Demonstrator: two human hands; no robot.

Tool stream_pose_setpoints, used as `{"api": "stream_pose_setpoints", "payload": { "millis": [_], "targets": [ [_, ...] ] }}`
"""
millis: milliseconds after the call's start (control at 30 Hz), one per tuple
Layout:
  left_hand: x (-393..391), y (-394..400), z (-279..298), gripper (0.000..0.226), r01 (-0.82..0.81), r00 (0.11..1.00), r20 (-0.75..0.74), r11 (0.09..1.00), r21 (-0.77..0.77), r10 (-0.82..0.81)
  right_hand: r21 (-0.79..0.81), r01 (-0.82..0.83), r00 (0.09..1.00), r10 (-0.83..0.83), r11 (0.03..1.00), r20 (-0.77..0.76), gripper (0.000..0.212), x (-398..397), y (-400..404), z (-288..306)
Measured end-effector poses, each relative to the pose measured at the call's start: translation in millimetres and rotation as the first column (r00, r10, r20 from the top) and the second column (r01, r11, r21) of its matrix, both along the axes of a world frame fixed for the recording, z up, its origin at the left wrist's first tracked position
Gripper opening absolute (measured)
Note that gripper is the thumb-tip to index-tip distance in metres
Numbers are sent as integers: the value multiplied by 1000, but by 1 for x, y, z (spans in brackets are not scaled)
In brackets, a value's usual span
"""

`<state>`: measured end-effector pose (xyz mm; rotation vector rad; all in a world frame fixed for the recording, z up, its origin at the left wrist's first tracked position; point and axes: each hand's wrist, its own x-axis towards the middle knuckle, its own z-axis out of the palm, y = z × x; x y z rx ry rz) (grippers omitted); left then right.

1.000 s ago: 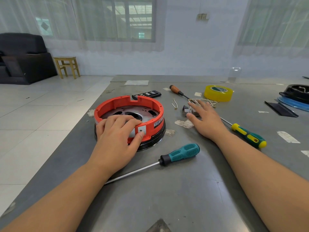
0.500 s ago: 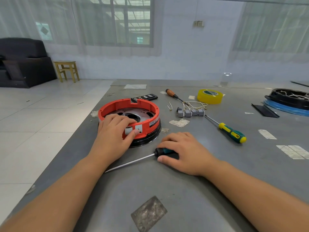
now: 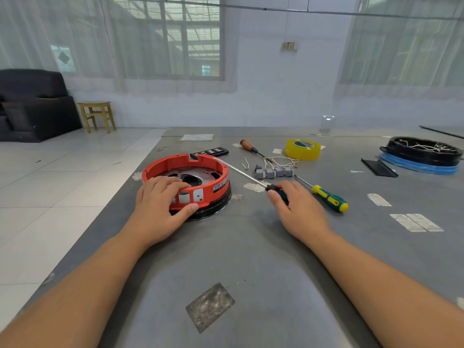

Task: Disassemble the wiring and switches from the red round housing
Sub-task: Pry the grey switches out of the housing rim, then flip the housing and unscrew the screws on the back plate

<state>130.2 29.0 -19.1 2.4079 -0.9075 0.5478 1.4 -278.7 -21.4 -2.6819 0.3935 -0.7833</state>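
Left hand (image 3: 160, 209) grips the near rim of the red round housing (image 3: 187, 182) on the grey table (image 3: 251, 259), fingers (image 3: 163, 183) curled inside, thumb outside; right hand (image 3: 298, 209) at its 3 o'clock wraps the teal-handled screwdriver (image 3: 276, 190), whose shaft points toward 10 o'clock; grey switches (image 3: 273, 172) lie beyond.

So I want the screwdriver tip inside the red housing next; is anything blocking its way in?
Nothing visible does. The screwdriver shaft already reaches the red housing at its far rim; the left hand grips only the near wall.
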Motion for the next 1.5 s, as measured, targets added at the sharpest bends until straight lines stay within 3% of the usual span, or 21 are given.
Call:
{"api": "stream_pose_setpoints", "payload": {
  "millis": [100,233,667,767,833,900,933,967,1000,1067,1167,1267,1400,1500],
  "targets": [
    [1,-1,-3,71,-8,1000,16,999,40,7,-113,206,972,-216,972,-91,41,9,-5,-2],
    [3,-4,-5,67,-57,998,44,995,77,54,-231,300,922,-344,925,-178,34,23,-9,-5],
    [4,-3,-7,59,26,999,42,999,-36,-25,-311,385,856,-462,869,-230,35,39,-13,-2],
    [5,-3,-7,55,69,989,134,997,-36,-64,-350,342,906,-404,872,-123,45,38,-10,0],
    [6,-5,-7,52,108,974,203,994,-31,-100,-316,255,963,-269,914,0,51,37,-2,1],
    [4,-9,-5,47,153,953,265,988,-20,-143,-136,92,989,-75,986,126,55,37,12,2],
    [2,-12,-4,46,172,942,292,985,-6,-162,39,-21,983,14,999,184,59,38,20,3],
    [1,-14,-3,45,182,932,318,983,14,-177,251,-143,967,82,957,240,66,39,28,3],
    [0,-15,-3,43,182,922,341,983,34,-182,471,-245,949,112,847,293,74,39,37,5],
    [-2,-15,-1,40,162,911,374,985,58,-171,768,-367,921,89,525,379,94,40,50,8],
    [-2,-13,0,39,147,907,390,987,60,-159,866,-419,906,57,273,420,104,44,53,6],
    [-2,-13,1,38,160,891,416,984,85,-181,889,-456,887,106,39,450,85,43,48,4],
    [-4,-15,2,39,165,884,427,981,100,-192,889,-457,885,84,-35,458,59,39,44,4],
    [-8,-17,4,45,186,879,427,977,109,-215,902,-422,905,10,-86,425,52,38,43,8]
  ]
}}
